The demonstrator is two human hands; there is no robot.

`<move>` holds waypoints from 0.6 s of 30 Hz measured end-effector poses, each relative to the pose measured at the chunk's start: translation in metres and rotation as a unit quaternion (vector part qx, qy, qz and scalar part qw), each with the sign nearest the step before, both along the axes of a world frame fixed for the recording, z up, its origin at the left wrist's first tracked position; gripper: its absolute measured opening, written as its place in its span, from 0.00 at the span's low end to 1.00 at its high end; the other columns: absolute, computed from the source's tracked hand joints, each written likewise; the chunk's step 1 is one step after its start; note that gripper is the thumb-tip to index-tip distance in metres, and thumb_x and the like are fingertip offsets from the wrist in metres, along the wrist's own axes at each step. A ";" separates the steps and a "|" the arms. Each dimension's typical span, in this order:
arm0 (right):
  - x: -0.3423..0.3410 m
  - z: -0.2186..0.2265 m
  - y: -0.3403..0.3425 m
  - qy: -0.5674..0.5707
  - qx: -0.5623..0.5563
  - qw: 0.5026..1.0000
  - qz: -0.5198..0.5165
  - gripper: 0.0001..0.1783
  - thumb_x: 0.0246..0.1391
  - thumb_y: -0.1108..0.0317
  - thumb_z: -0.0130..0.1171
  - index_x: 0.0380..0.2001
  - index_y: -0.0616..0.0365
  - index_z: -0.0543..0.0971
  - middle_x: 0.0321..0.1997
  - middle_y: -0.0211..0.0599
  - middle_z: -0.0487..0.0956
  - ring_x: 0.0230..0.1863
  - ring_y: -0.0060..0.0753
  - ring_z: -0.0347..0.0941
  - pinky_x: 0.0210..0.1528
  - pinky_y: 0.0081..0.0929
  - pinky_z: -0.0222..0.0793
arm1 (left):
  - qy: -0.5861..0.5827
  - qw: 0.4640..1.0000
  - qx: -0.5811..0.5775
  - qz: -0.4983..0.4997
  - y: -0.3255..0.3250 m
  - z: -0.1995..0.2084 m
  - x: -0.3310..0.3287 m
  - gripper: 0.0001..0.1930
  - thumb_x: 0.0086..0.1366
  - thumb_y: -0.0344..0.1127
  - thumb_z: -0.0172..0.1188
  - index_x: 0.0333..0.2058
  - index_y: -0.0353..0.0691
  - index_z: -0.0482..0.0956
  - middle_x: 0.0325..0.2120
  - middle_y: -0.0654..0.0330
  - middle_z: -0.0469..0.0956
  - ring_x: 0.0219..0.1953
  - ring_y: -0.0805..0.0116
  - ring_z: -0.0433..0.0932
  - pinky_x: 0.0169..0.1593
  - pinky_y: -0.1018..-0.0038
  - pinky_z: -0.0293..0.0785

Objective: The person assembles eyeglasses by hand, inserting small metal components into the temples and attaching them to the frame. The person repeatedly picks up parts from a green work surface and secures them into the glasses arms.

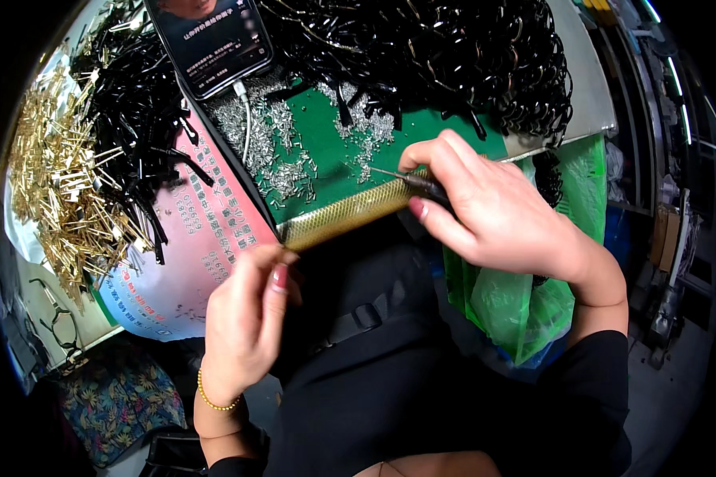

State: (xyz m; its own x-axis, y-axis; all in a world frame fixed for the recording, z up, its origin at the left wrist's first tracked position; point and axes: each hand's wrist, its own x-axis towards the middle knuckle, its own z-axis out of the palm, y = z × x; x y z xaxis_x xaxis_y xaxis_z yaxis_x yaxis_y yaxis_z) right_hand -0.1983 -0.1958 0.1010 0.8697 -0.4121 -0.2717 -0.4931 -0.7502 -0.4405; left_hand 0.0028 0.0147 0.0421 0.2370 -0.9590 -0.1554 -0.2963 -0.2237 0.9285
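1. Left hand, 8 o'clock: grip pinched by the yellow edge strip; whether it holds anything, I cannot tell
2. Right hand, 2 o'clock: grip closed around a dark-handled tool; its thin tip points to 10 o'clock, probably for fine control
3. Green mat on the bench: silver pieces, 11 o'clock; black strands, 12; gold pins, 10; apparently heaped within reach
4. Grey floor, 4 o'clock

Gold edging (mesh-patterned), green mat
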 end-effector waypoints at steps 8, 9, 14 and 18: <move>0.005 -0.016 0.002 -0.007 -0.087 0.991 0.096 0.23 0.58 0.71 0.58 0.58 0.44 0.77 0.37 0.44 0.70 0.30 0.40 0.78 0.24 0.34 0.73 | 0.131 0.986 -0.056 0.090 -0.057 0.001 -0.013 0.15 0.75 0.23 0.47 0.58 0.32 0.66 0.50 0.55 0.83 0.22 0.80 0.73 0.27 0.81 0.74; 0.005 -0.017 0.002 -0.010 -0.091 0.991 0.098 0.24 0.57 0.71 0.58 0.58 0.44 0.77 0.37 0.44 0.70 0.30 0.40 0.78 0.24 0.34 0.73 | 0.102 0.992 -0.039 0.069 -0.058 0.001 -0.011 0.15 0.75 0.23 0.47 0.58 0.32 0.66 0.51 0.54 0.83 0.22 0.80 0.73 0.27 0.82 0.74; 0.003 -0.018 0.000 -0.008 -0.084 0.993 0.087 0.25 0.55 0.73 0.58 0.58 0.46 0.77 0.36 0.46 0.70 0.29 0.42 0.78 0.24 0.34 0.73 | 0.123 0.982 -0.005 0.142 -0.027 0.004 -0.019 0.14 0.77 0.25 0.45 0.57 0.30 0.66 0.48 0.51 0.84 0.22 0.81 0.74 0.27 0.83 0.73; 0.007 -0.016 0.000 -0.002 -0.069 0.994 0.087 0.25 0.55 0.73 0.58 0.58 0.46 0.76 0.37 0.47 0.70 0.29 0.43 0.78 0.25 0.35 0.74 | 0.156 0.974 0.002 0.166 -0.018 0.000 -0.018 0.13 0.78 0.29 0.47 0.56 0.29 0.69 0.43 0.52 0.86 0.22 0.81 0.74 0.28 0.83 0.74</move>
